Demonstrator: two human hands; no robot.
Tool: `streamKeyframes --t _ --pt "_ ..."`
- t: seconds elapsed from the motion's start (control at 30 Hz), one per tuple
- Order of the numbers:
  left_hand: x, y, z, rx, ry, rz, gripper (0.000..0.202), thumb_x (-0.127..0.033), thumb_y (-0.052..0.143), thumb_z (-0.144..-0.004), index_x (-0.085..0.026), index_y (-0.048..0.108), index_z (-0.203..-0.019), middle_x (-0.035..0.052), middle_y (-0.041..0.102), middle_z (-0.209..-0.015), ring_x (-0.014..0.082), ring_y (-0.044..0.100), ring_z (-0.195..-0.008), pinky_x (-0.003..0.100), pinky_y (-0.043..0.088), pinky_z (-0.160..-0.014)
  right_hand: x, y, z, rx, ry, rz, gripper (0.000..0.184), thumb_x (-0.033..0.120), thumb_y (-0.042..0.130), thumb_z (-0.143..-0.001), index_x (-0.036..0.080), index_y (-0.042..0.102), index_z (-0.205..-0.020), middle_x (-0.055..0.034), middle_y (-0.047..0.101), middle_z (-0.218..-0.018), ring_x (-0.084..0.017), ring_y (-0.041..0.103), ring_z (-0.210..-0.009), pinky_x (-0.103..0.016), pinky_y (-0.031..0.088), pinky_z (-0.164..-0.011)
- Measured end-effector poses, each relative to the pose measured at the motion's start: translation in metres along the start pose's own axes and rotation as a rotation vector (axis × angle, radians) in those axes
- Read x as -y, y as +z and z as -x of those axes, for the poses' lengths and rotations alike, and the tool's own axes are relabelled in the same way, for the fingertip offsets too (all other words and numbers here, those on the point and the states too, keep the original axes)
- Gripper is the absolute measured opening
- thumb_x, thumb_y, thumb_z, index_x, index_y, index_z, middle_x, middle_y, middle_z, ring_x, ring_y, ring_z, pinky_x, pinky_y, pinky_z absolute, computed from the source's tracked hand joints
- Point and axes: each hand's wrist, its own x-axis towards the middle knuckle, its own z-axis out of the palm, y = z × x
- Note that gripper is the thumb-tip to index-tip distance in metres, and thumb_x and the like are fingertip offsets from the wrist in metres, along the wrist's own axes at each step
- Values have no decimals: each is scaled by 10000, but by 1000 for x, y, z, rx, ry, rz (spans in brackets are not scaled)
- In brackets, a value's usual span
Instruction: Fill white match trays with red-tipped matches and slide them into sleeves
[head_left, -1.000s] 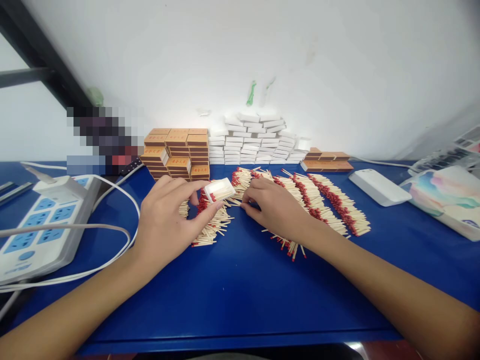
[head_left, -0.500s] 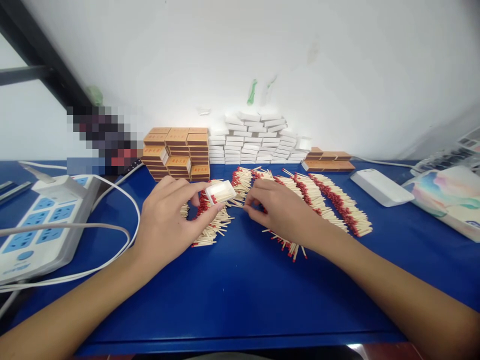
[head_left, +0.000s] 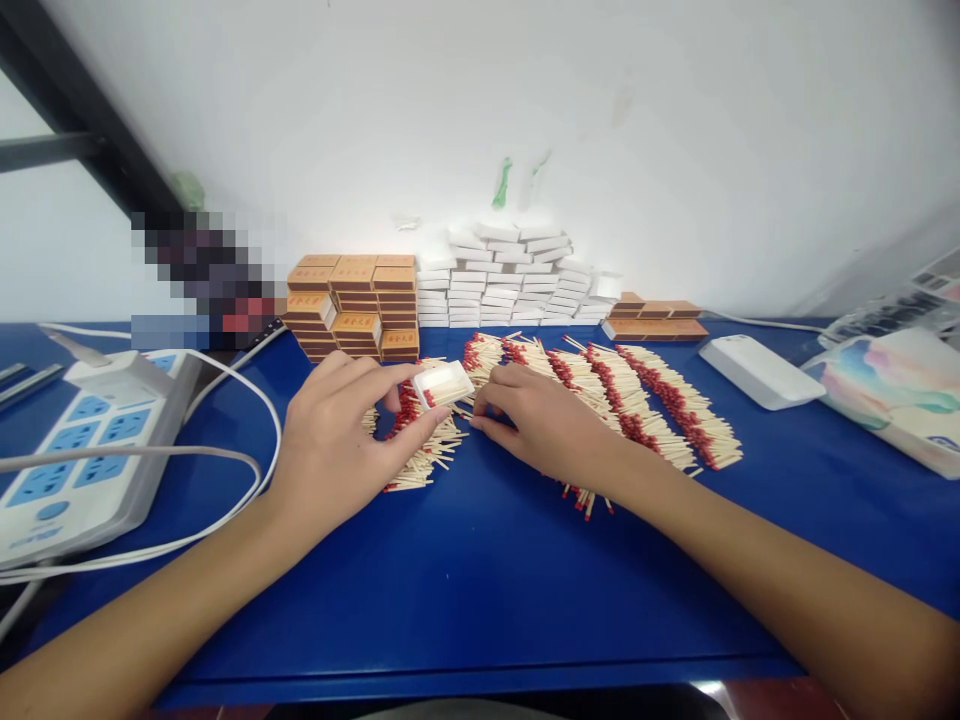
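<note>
My left hand (head_left: 337, 440) pinches a small white matchbox tray (head_left: 442, 384) between thumb and fingers, tilted above a heap of red-tipped matches (head_left: 420, 440) on the blue table (head_left: 480, 580). A few matches lie inside the tray. My right hand (head_left: 544, 420) rests on the table just right of the tray, fingers curled and pressed onto the loose matches. What its fingers hold is hidden. Long rows of matches (head_left: 660, 405) stretch away to the right of that hand.
Stacks of brown matchbox sleeves (head_left: 352, 300) and white trays (head_left: 510, 275) line the wall, with more brown sleeves (head_left: 656, 320) to their right. A power strip (head_left: 82, 450) with white cables lies left. A white flat device (head_left: 754, 370) and a colourful pack (head_left: 892, 390) lie right.
My right hand has slid a little left, closer to the tray. The left hand and tray have barely moved.
</note>
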Motion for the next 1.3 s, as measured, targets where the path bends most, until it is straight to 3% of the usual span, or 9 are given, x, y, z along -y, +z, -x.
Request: streamKeyframes --t 0.2,0.43,0.73,0.97,1.3 --pt "-1 0 0 1 6 14 289 -376 784 -904 -179 751 -1113 -3 634 -733 181 538 -731 334 466 -747 -1 -2 2 42 60 124 177 289 595 -1029 158 658 -927 -98 660 -995 -240 606 -973 -343 451 -798" --pt "0 2 -1 34 1 5 290 -380 774 -909 -176 750 -1114 -1 643 -741 185 538 -731 345 472 -749 1 -19 8 109 116 280 153 236 617 -1015 158 675 -896 -116 687 -1015 -234 634 -930 -334 441 -762" --pt "0 2 0 46 27 15 287 -384 774 -909 -175 742 -1104 3 650 -741 189 541 -730 349 474 -748 -8 -17 11 84 107 139 129 233 611 -1009 167 662 -910 -86 677 -1010 -207 617 -896 -318 416 -724" --pt "1 2 0 43 34 14 281 -382 769 -912 -183 735 -1107 5 651 -743 194 540 -723 352 471 -739 -4 -13 11 81 81 130 186 234 582 -1015 174 642 -850 -77 671 -964 -204 611 -901 -319 419 -734" --pt "0 2 0 54 38 18 296 -375 774 -909 -173 740 -1123 7 642 -739 193 536 -730 357 474 -740 0 -14 7 96 147 239 163 221 562 -1013 154 672 -913 -117 683 -1028 -250 607 -985 -355 433 -807"
